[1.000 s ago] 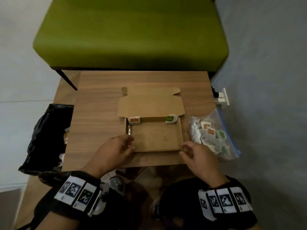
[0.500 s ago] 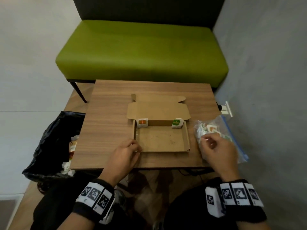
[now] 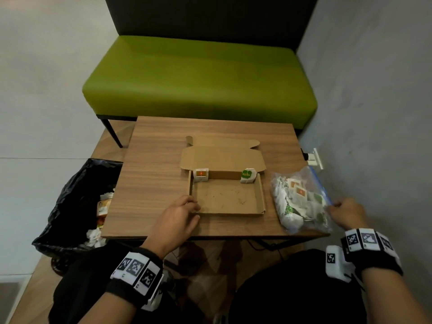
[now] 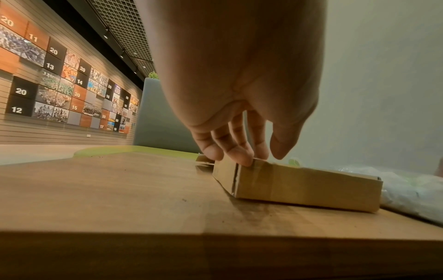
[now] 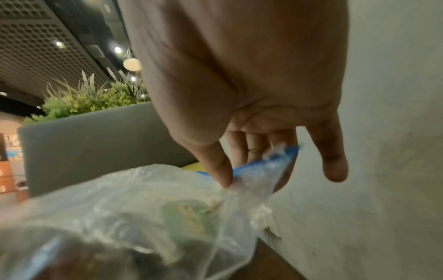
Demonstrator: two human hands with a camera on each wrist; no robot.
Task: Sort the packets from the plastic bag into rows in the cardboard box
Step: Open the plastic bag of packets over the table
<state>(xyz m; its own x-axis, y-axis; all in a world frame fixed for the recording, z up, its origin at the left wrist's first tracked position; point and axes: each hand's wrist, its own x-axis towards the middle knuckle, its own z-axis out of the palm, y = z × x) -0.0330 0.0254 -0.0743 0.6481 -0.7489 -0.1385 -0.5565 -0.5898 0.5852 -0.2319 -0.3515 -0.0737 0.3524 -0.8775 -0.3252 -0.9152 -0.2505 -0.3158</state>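
The open cardboard box [image 3: 228, 199] lies mid-table, its lid folded back. An orange-marked packet [image 3: 200, 175] leans in its far left corner and a green-marked packet [image 3: 248, 176] in its far right corner. The clear plastic bag [image 3: 301, 199], full of several packets, lies right of the box. My left hand [image 3: 190, 205] rests its fingertips [image 4: 239, 158] on the box's [image 4: 307, 189] near left corner, the thumb just above the rim. My right hand [image 3: 336, 206] pinches the bag's [image 5: 134, 199] blue zip edge [image 5: 268, 163] between thumb and fingers.
A black bin bag [image 3: 74, 199] with rubbish stands left of the wooden table [image 3: 152, 171]. A green bench [image 3: 198, 78] sits behind it. A grey wall with a socket [image 3: 314, 157] runs close along the right, just past the plastic bag.
My right hand left the box's near right corner, went over the bag and now grips its right zip edge. The left hand stayed at the box corner. The head view tilted up.
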